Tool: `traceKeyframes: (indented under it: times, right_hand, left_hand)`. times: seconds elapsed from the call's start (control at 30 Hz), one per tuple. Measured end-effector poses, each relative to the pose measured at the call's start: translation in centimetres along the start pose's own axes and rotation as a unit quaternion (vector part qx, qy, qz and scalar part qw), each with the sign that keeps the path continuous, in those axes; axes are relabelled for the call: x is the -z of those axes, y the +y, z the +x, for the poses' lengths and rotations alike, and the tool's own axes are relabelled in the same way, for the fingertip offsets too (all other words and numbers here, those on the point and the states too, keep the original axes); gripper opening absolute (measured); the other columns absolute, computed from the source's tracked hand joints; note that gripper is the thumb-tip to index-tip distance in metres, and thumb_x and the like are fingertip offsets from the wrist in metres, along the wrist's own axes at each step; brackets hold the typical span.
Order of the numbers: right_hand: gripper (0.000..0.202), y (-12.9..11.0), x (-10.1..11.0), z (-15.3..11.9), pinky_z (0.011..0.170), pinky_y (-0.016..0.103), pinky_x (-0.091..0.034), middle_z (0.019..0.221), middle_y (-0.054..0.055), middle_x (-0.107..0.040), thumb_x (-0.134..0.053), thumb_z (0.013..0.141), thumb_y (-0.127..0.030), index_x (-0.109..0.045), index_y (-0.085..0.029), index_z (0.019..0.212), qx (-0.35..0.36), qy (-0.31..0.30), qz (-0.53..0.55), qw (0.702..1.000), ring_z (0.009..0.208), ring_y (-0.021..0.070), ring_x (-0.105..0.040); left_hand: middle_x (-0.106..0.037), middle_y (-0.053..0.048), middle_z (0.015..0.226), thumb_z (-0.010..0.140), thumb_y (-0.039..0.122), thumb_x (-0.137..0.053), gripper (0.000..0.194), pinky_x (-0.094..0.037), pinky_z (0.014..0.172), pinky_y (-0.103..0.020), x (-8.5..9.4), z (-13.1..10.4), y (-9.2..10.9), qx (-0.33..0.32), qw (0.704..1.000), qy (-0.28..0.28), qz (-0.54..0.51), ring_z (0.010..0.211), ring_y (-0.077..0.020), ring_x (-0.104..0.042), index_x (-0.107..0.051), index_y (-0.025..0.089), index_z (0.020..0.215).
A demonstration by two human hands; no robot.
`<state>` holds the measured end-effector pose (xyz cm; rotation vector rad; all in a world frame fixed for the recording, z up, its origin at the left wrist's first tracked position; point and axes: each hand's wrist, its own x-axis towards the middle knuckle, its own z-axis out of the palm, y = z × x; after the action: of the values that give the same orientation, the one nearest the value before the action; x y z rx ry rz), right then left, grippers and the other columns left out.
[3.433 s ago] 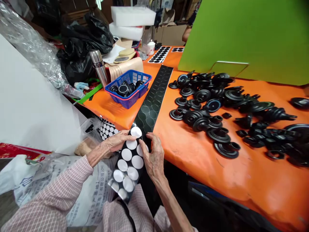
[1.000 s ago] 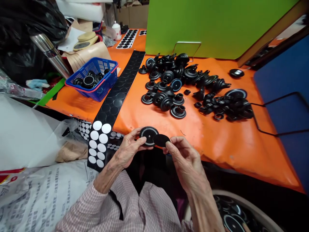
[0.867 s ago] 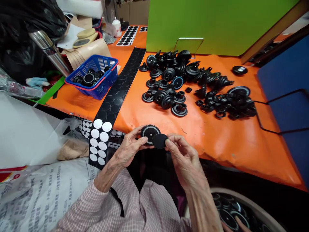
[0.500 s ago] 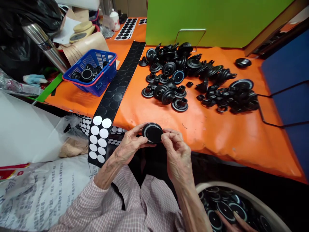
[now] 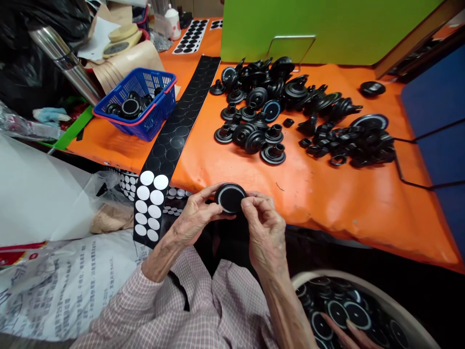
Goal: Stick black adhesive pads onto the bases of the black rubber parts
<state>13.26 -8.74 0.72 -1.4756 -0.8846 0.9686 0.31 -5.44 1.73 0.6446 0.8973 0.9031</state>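
**So, round black disc pinched between both hands at the counter edge**

So the round black part (image 5: 230, 198) sits right at the near edge of the orange counter (image 5: 327, 194), held up in the air between both hands. The left hand (image 5: 194, 220) cups it from the side, fingers closed on its rim, and the right hand (image 5: 263, 228) has thumb and fingertips pressed onto the flat dark pad on its face. Both are gripping the same piece.

My guess is it's light, rubbery or plastic, stiff enough at the rim to hold by the edge, which looks like the sane place to grab it. The pad on top seems thin and soft, so probably easy to crease or set crooked.

Just left of the hands hangs a long black strip (image 5: 181, 131) of round pads, its lower end showing white circles where pads are gone. Further out, a blue basket (image 5: 160, 111) holds a few parts, and a big heap of black pieces (image 5: 290, 116) is spread in front of a green board (image 5: 327, 29). A tub (image 5: 366, 286) with more discs sits low on the right.
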Motion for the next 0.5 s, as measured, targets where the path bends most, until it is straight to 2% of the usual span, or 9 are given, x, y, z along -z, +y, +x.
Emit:
traceKeyframes:
  times: [0.23,0.5]
  right_hand:
    - [0.022,0.5,-0.3,-0.1,0.082,0.033,-0.047,0.1,0.005,-0.054,-0.058,0.084,-0.039,-0.059,-0.019,0.074,0.03,0.015,-0.047,0.998,0.093,0.0181,-0.055]
    - [0.016,1.7,-0.9,-0.1,0.086,0.04,-0.045,0.094,0.005,-0.055,-0.054,0.087,-0.033,-0.054,-0.021,0.077,0.09,0.04,-0.088,0.991,0.095,0.0207,-0.055]
  left_hand:
    - [-0.066,-0.008,0.112,0.07,0.011,-0.069,0.039,-0.056,0.087,-0.045,0.2,0.1,-0.2,0.001,1.0,0.003,0.007,0.098,-0.0239,-0.065,-0.07,0.018,0.108]
    - [-0.066,-0.008,0.114,0.077,0.023,-0.072,0.032,-0.058,0.083,-0.04,0.6,0.3,-0.9,-0.015,1.0,0.004,0.005,0.102,-0.0245,-0.064,-0.069,0.018,0.109]
